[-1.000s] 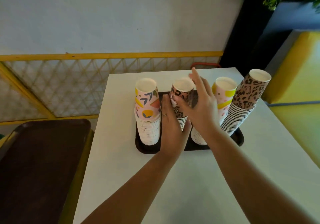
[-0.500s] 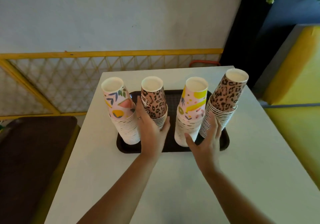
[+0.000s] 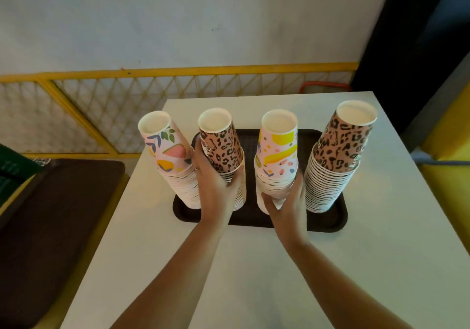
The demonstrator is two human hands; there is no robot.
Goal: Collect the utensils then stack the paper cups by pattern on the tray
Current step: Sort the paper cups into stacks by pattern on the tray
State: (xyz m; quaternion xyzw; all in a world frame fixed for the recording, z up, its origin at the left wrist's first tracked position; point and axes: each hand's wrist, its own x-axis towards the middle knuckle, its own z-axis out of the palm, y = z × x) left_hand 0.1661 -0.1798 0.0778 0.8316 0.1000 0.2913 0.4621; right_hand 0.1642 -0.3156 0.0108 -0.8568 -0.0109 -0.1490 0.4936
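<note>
Several upside-down stacks of paper cups stand in a row on a dark brown tray on the white table. From the left: a leaf-and-fruit patterned stack, a leopard stack, a pink-and-yellow stack, and a taller leopard stack. My left hand grips the left leopard stack around its lower half. My right hand grips the pink-and-yellow stack near its base. No utensils are in view.
A second dark tray lies on a yellow-edged surface to the left. A yellow lattice rail runs behind the table. Yellow seating sits to the right.
My right hand moved from the right leopard stack's base onto the pink-and-yellow stack. My left hand stayed on the left leopard stack. The camera moved closer.
</note>
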